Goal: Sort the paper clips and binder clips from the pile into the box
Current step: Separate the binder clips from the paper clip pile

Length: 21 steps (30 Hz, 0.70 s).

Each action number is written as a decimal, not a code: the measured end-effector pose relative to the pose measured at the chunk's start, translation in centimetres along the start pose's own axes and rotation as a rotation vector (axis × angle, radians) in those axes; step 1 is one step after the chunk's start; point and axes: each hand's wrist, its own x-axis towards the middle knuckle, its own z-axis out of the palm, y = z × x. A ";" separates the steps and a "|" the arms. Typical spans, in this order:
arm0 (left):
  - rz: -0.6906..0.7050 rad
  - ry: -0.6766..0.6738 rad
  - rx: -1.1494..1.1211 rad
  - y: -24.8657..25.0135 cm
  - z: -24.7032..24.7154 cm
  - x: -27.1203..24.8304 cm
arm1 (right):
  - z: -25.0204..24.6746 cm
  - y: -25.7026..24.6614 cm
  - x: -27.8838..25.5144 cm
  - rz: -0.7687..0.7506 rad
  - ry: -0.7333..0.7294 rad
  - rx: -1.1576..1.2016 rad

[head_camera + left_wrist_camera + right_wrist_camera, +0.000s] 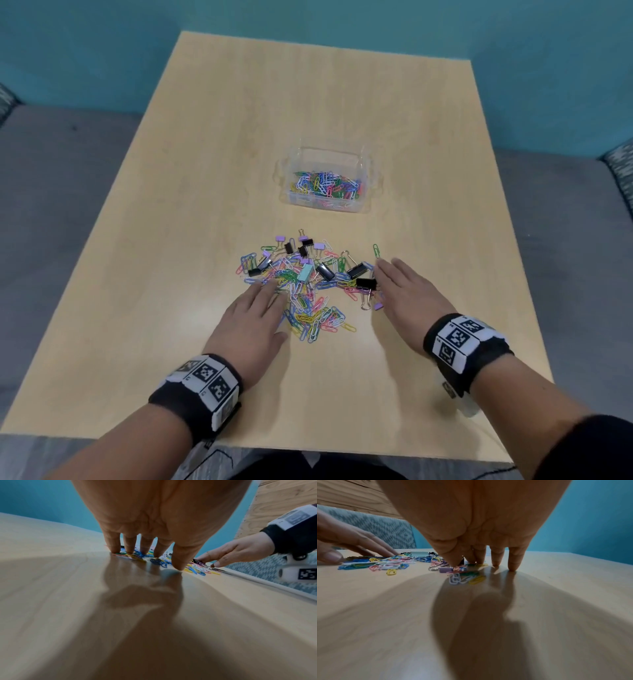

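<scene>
A pile [308, 287] of coloured paper clips mixed with black, purple and teal binder clips lies in the middle of the wooden table [171, 205]. Beyond it stands a clear plastic box [327, 178] holding several coloured paper clips. My left hand [255, 318] lies flat at the pile's left edge, fingertips [130, 550] touching clips. My right hand [404, 291] lies flat at the pile's right edge, its thumb on clips beside a purple binder clip [446, 569], outer fingertips [512, 566] on bare wood. Neither hand holds anything.
A lone green paper clip [376, 251] lies just beyond my right fingers. Grey floor and a teal wall surround the table. A patterned cushion [385, 530] shows past the table's edge.
</scene>
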 end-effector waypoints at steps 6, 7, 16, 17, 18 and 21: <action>-0.034 0.008 -0.042 -1.2 0.6 -1.5 | 0.5 -0.9 -4.4 0.168 0.084 0.161; -0.033 0.015 -0.047 -1.2 0.7 -1.8 | 0.6 -1.5 -5.2 0.204 0.062 0.195; 0.054 0.027 -0.056 0.9 1.2 -3.2 | 0.6 -6.1 -7.4 0.152 0.155 0.275; 0.053 0.024 -0.060 1.0 1.2 -3.1 | 0.6 -5.7 -6.8 0.158 0.162 0.245; 0.057 0.024 -0.054 1.0 1.1 -2.9 | 0.7 -5.4 -6.2 0.156 0.146 0.209; 0.084 0.014 -0.019 1.0 0.9 -2.3 | 0.7 -5.4 -5.6 0.164 0.064 0.138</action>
